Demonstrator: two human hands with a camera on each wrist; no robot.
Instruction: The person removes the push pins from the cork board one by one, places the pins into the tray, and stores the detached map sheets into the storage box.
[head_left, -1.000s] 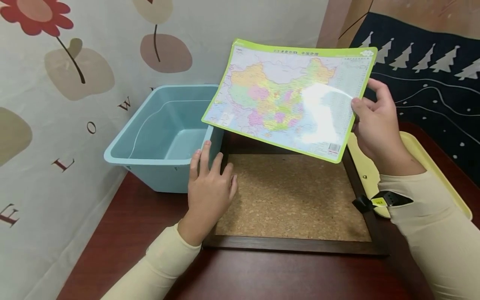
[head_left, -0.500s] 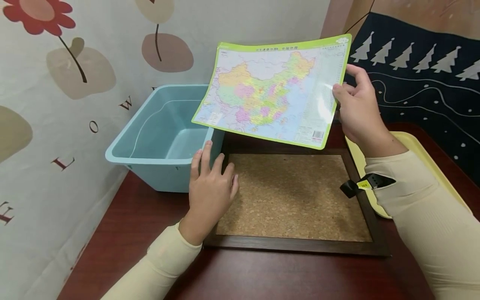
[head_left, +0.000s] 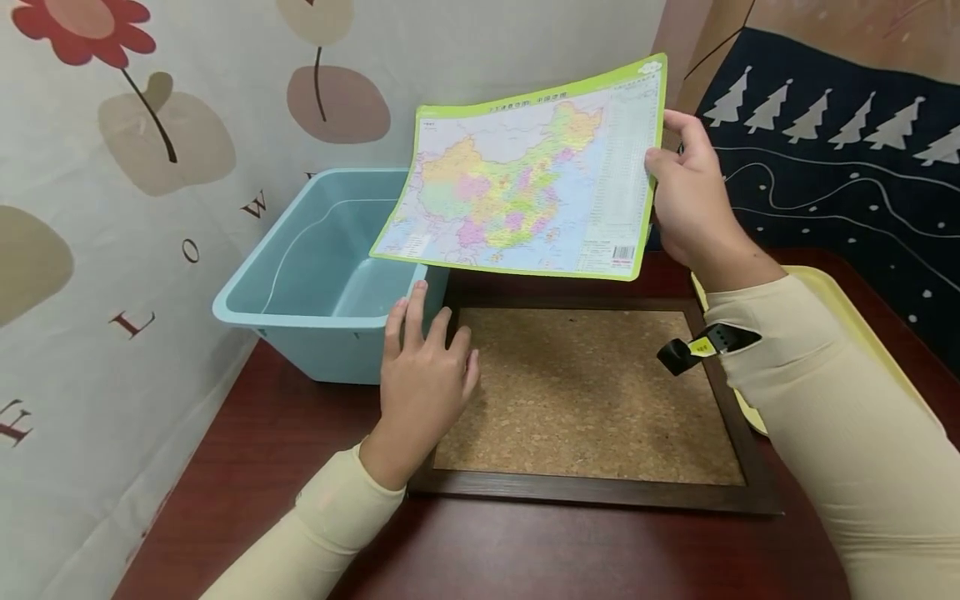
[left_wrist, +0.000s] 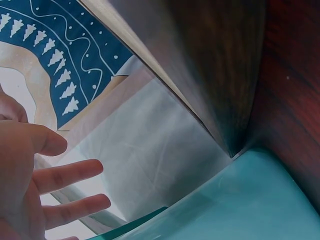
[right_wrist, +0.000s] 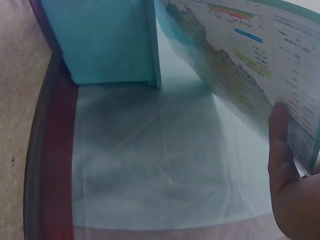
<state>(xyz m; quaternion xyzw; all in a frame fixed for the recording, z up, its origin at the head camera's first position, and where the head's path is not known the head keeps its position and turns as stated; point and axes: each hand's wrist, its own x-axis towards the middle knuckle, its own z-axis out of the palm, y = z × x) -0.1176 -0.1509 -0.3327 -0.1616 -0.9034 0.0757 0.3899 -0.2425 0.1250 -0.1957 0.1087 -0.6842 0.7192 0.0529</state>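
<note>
A glossy map sheet (head_left: 510, 183) with a green border is held up, tilted, behind the framed cork board (head_left: 585, 400). My right hand (head_left: 693, 192) pinches its right edge, thumb in front; the right wrist view shows a finger against the printed back of the map (right_wrist: 235, 60). The sheet's lower left corner overlaps the right rim of the blue basin (head_left: 330, 321). My left hand (head_left: 423, 383) is spread at the basin's near right corner, over the board's left side; whether the fingertips touch the basin is unclear. In the left wrist view, the left hand's fingers (left_wrist: 70, 175) look straight and apart.
The cork board lies in a dark wooden frame on the reddish-brown table (head_left: 600, 550). A yellow tray (head_left: 832, 317) lies on the right, partly under my right forearm. A printed wall covering (head_left: 187, 275) rises at the left and back, with a dark tree-patterned cloth (head_left: 832, 183) at right.
My right hand has moved the map left and slightly up, its right end rising and its left end reaching further over the basin. The left hand has stayed nearly still.
</note>
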